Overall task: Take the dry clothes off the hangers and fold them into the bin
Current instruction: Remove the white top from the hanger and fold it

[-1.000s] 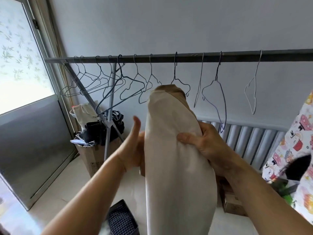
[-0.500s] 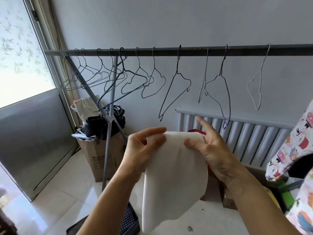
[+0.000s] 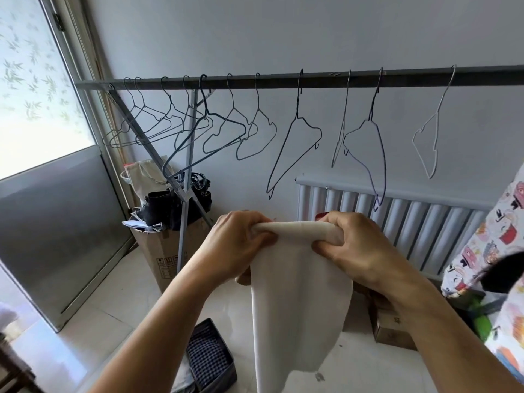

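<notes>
A cream-white garment (image 3: 297, 302) hangs in front of me, held by its folded top edge. My left hand (image 3: 235, 242) grips the left end of that edge and my right hand (image 3: 351, 245) grips the right end, fingers curled round the cloth. Below on the floor stands a dark bin (image 3: 211, 361) with checked fabric inside. Several bare wire hangers (image 3: 295, 137) dangle from the grey rail (image 3: 283, 82). A printed garment (image 3: 502, 251) hangs at the right edge.
A cardboard box (image 3: 164, 251) stuffed with bags stands by the rack's leg (image 3: 184, 222). A white radiator (image 3: 411, 222) runs along the wall. Another small box (image 3: 391, 327) sits on the floor at right. A glass door (image 3: 42, 165) fills the left side.
The garment has come off the hanger and dropped lower. Both hands went from loosely pinching its top to gripping the folded edge in closed fists.
</notes>
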A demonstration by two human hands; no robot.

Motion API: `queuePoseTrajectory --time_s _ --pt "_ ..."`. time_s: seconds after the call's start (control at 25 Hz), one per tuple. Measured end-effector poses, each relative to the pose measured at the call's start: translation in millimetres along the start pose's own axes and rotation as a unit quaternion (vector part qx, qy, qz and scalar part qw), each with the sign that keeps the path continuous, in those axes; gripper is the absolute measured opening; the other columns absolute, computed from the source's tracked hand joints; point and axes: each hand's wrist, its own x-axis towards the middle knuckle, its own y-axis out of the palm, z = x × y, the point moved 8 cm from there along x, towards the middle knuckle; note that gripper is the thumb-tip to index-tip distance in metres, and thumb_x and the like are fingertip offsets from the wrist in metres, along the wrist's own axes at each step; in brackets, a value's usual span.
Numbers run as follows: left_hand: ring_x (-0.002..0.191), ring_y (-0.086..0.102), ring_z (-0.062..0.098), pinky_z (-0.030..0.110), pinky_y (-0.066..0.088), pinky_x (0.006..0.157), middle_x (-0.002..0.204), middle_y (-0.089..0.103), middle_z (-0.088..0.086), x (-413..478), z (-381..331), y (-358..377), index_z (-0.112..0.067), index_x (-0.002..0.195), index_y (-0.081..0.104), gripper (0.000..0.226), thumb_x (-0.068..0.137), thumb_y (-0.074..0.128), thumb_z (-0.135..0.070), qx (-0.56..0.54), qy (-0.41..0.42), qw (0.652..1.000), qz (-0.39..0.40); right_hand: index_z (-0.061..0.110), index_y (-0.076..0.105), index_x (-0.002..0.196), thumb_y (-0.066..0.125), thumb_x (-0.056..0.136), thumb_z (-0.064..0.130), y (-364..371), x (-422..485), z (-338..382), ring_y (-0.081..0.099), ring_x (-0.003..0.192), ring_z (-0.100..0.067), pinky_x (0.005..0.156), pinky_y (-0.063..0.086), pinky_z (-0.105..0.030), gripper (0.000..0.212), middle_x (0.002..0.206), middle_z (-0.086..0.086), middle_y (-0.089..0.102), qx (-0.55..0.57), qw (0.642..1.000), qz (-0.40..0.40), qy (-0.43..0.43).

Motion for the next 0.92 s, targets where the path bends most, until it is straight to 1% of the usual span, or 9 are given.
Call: queuePoseTrajectory --time_s 0.08,0.2,0.28,0.4,0.48,0.6,0.68,0.76,0.92 --pt "0.077 0.060 0.008 0.031 0.052 0.069 0.089 0.056 -0.008 5 7 -4 -0.035 0.078 0.069 0.007 0.081 0.075 -0.037 -0.006 0.002 1.000 0.017 0.024 0.068 0.089 0.078 0.078 0.028 -9 1 -1 0.060 0.082 -0.007 0.073 0.053 -0.029 0.016 0.091 0.007 0.062 0.006 1.000 -0.026 -0.004" --pt "0.068 0.061 0.018 0.035 0.052 0.059 0.095 0.059 -0.001 8 18 -5 -0.019 0.089 0.075 0.028 0.077 0.078 -0.044 -0.229 -0.047 0.971 0.053 0.017 0.069 0.092 0.083 0.072 0.028 -6 5 -9 0.067 0.084 -0.021 0.072 0.058 -0.037 0.027 0.093 -0.002 0.068 0.218 0.975 0.023 0.024" --pt "0.057 0.058 0.017 0.025 0.047 0.048 0.079 0.065 0.001 6 14 3 -0.015 0.096 0.074 0.028 0.084 0.070 -0.041 -0.341 -0.072 0.933 0.087 0.014 0.071 0.095 0.079 0.075 0.032 1 7 -7 0.071 0.082 -0.027 0.069 0.059 -0.040 0.029 0.089 -0.007 0.074 0.335 0.940 0.058 0.039" --pt "0.046 0.057 0.009 0.016 0.039 0.040 0.062 0.064 -0.004 10 13 11 -0.011 0.102 0.070 0.036 0.087 0.060 -0.042 -0.376 -0.095 0.919 0.075 0.010 0.071 0.094 0.071 0.075 0.038 5 13 -1 0.072 0.074 -0.023 0.059 0.055 -0.030 0.034 0.081 -0.006 0.075 0.369 0.927 0.041 0.049" --pt "0.052 0.059 0.012 0.018 0.040 0.046 0.067 0.066 -0.001 13 20 12 -0.010 0.102 0.071 0.042 0.085 0.063 -0.047 -0.396 -0.106 0.911 0.053 0.009 0.069 0.093 0.068 0.077 0.036 5 17 2 0.072 0.069 -0.017 0.055 0.054 -0.024 0.031 0.076 -0.003 0.075 0.379 0.923 0.033 0.055" --pt "0.074 0.068 0.017 0.030 0.055 0.064 0.089 0.073 0.006 5 32 27 -0.017 0.100 0.077 0.054 0.065 0.077 -0.059 -0.499 -0.117 0.854 0.086 0.012 0.070 0.090 0.065 0.087 0.026 1 24 -1 0.072 0.070 -0.014 0.058 0.056 -0.023 0.015 0.078 -0.001 0.076 0.397 0.915 0.019 0.064" --pt "0.092 0.071 0.021 0.035 0.059 0.076 0.109 0.073 0.008 -10 29 45 -0.030 0.110 0.074 0.059 0.056 0.090 -0.049 -0.563 -0.080 0.811 0.137 0.013 0.071 0.089 0.064 0.090 0.024 -1 27 -5 0.073 0.072 -0.015 0.063 0.058 -0.025 0.013 0.080 -0.002 0.076 0.404 0.912 0.011 0.071" --pt "0.104 0.068 0.027 0.039 0.058 0.081 0.126 0.066 0.009 -19 24 53 -0.043 0.121 0.065 0.066 0.061 0.090 -0.027 -0.574 -0.062 0.805 0.136 0.010 0.071 0.090 0.063 0.091 0.024 0 30 -10 0.073 0.073 -0.017 0.063 0.058 -0.025 0.016 0.081 -0.005 0.076 0.401 0.912 0.010 0.086" --pt "0.088 0.072 0.026 0.033 0.060 0.071 0.114 0.071 0.016 -15 30 48 -0.007 0.110 0.071 0.045 0.069 0.082 -0.019 -0.560 -0.127 0.816 0.069 0.005 0.069 0.106 0.058 0.088 0.042 9 27 -30 0.073 0.086 -0.024 0.068 0.060 -0.031 0.043 0.100 -0.014 0.074 0.483 0.862 0.046 0.148"
